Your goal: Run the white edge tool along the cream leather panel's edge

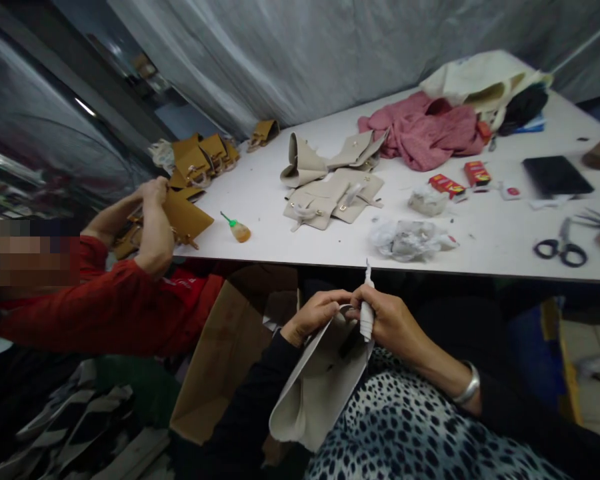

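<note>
Below table point(260, 200): left hand point(314, 317) pinches beige panel point(320, 393); right hand point(391, 321) clasps white tube point(367, 321).

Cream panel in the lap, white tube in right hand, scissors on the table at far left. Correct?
No. The scissors lie on the table at far right, not left; the head view shows it. The rest holds: cream panel in the lap, white tube in the right hand.
</note>
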Action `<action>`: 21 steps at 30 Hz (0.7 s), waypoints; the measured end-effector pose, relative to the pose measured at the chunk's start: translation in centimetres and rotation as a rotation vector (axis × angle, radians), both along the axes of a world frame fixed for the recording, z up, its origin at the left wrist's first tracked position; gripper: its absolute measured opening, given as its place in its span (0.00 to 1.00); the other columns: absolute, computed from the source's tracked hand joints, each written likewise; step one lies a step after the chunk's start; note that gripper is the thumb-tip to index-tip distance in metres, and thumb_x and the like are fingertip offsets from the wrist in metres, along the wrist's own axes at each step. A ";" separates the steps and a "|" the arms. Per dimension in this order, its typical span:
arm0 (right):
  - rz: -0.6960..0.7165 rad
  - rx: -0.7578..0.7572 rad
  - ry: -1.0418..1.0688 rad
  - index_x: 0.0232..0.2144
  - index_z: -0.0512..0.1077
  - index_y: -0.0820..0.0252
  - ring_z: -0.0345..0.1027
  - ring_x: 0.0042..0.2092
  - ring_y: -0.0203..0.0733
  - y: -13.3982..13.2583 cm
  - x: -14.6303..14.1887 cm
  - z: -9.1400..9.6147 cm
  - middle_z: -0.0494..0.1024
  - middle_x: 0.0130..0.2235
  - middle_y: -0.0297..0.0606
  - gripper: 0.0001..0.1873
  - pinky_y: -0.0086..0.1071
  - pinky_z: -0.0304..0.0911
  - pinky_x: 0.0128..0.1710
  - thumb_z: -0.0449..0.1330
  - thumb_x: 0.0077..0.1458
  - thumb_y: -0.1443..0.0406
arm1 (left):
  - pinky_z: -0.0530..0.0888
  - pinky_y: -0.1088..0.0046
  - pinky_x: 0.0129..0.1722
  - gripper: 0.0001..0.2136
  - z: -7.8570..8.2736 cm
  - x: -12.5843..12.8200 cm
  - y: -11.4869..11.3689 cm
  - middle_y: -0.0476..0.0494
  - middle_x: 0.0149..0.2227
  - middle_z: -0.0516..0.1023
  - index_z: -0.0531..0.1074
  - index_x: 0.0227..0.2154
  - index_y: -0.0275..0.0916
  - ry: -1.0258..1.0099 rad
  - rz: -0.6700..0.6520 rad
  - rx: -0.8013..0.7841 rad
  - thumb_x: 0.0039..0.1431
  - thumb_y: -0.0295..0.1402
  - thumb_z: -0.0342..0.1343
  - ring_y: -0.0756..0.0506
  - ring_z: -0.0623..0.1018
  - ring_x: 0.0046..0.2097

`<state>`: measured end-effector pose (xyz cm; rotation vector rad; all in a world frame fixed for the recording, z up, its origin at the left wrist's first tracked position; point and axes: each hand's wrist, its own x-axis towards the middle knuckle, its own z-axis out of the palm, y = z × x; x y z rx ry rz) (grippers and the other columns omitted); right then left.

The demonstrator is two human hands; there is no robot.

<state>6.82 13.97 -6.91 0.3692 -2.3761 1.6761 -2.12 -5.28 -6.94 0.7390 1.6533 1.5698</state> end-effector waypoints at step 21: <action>-0.133 -0.105 0.076 0.43 0.75 0.57 0.76 0.38 0.40 0.8 -0.7 -0.3 0.81 0.39 0.36 0.04 0.31 0.67 0.39 0.63 0.66 0.64 | 0.79 0.63 0.44 0.12 0.6 0.2 1.6 0.39 0.40 0.87 0.86 0.37 0.40 0.118 0.405 -0.253 0.49 0.37 0.70 0.36 0.83 0.42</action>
